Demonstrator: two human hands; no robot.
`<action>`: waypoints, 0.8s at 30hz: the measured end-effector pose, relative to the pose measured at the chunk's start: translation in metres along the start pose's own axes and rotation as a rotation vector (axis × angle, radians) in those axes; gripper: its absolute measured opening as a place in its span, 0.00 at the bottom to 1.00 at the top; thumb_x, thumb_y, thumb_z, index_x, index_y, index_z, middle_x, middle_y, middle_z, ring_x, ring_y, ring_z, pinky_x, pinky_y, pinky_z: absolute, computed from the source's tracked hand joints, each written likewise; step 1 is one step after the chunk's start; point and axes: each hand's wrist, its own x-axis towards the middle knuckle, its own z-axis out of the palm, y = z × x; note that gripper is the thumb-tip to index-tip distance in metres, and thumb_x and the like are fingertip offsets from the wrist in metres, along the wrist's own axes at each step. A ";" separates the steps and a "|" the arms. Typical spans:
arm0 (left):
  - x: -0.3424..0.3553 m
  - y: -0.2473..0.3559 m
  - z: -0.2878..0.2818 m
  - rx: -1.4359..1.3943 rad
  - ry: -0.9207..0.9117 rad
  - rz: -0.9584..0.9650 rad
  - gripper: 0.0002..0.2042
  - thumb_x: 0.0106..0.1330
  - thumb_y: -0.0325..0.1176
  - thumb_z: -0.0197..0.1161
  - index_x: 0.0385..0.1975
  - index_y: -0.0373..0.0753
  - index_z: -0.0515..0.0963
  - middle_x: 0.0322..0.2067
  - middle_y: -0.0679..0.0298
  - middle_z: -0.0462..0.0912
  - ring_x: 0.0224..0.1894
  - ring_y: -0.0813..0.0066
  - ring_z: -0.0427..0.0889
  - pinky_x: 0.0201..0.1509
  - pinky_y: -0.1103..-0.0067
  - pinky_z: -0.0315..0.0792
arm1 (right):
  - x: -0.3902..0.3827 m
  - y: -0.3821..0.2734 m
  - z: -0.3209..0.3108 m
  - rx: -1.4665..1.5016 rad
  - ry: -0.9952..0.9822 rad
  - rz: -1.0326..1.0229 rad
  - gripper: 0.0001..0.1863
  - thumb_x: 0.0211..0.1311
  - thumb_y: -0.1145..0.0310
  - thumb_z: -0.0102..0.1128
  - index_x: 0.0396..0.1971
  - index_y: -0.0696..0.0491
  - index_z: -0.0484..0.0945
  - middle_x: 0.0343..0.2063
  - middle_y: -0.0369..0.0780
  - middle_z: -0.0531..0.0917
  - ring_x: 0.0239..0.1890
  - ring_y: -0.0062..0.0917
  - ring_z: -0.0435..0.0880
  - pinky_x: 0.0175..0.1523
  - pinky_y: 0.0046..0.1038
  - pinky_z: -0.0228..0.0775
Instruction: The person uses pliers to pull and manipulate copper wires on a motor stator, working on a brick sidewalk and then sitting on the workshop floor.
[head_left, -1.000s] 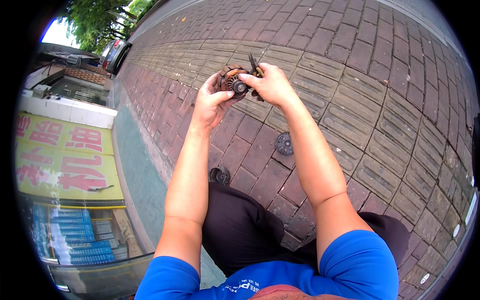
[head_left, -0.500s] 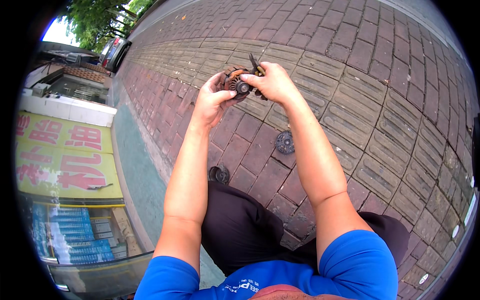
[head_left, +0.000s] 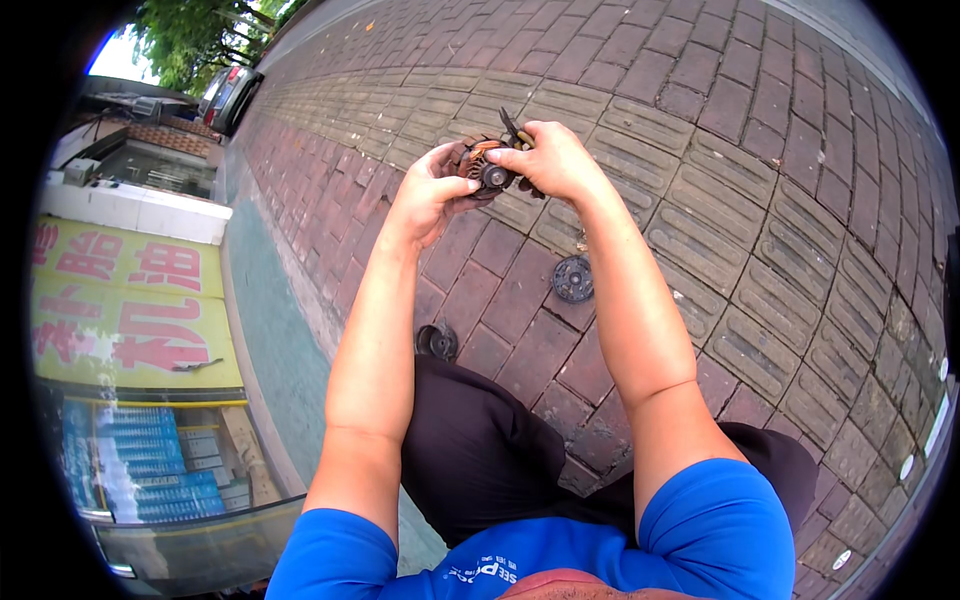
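Note:
My left hand (head_left: 440, 192) is closed around a dark round motor part with copper windings (head_left: 486, 152), its thumb resting by the dark round hub. My right hand (head_left: 560, 160) grips what look like pliers (head_left: 512, 124), a dark tool with yellowish handles that sticks up past the fingers. The right fingers and thumb also press against the motor part's right side. Part of the tool and the motor part's underside are hidden by my hands. Both hands are raised in front of me over the paving.
A dark round slotted disc (head_left: 573, 279) lies on the bricks beside my right forearm. Near my knee sits a dark cup-shaped part (head_left: 437, 341). To the left stand a yellow sign board (head_left: 130, 300) and a glass case (head_left: 190, 545). A parked car (head_left: 232, 100) is far left.
The motor part has tilted slightly and shifted a little to the right, with both hands still on it. The disc and cup-shaped part lie where they were.

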 end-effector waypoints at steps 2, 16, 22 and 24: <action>0.000 0.001 0.001 0.010 -0.004 -0.015 0.28 0.54 0.18 0.60 0.59 0.27 0.65 0.52 0.52 0.77 0.51 0.61 0.81 0.55 0.64 0.80 | -0.002 -0.002 -0.002 0.017 -0.025 0.024 0.29 0.47 0.52 0.75 0.34 0.65 0.81 0.27 0.50 0.85 0.31 0.35 0.86 0.37 0.35 0.77; 0.000 0.004 0.002 0.063 0.000 -0.079 0.28 0.53 0.19 0.61 0.58 0.26 0.67 0.51 0.53 0.78 0.50 0.61 0.82 0.52 0.65 0.81 | -0.004 -0.004 -0.009 0.084 -0.123 0.066 0.27 0.47 0.54 0.76 0.35 0.64 0.82 0.25 0.46 0.85 0.23 0.26 0.84 0.29 0.30 0.75; 0.001 -0.001 0.000 0.116 0.041 -0.066 0.33 0.49 0.20 0.62 0.60 0.20 0.61 0.49 0.50 0.77 0.45 0.62 0.83 0.47 0.69 0.82 | -0.006 -0.003 -0.009 0.058 -0.162 0.064 0.25 0.50 0.55 0.75 0.36 0.63 0.81 0.24 0.41 0.84 0.22 0.21 0.81 0.27 0.27 0.72; 0.001 -0.002 -0.002 0.130 0.041 -0.080 0.34 0.49 0.20 0.61 0.60 0.19 0.60 0.50 0.49 0.77 0.46 0.62 0.83 0.48 0.69 0.82 | -0.007 -0.004 -0.008 0.075 -0.177 0.075 0.25 0.50 0.55 0.75 0.35 0.63 0.81 0.24 0.41 0.83 0.22 0.21 0.81 0.27 0.27 0.72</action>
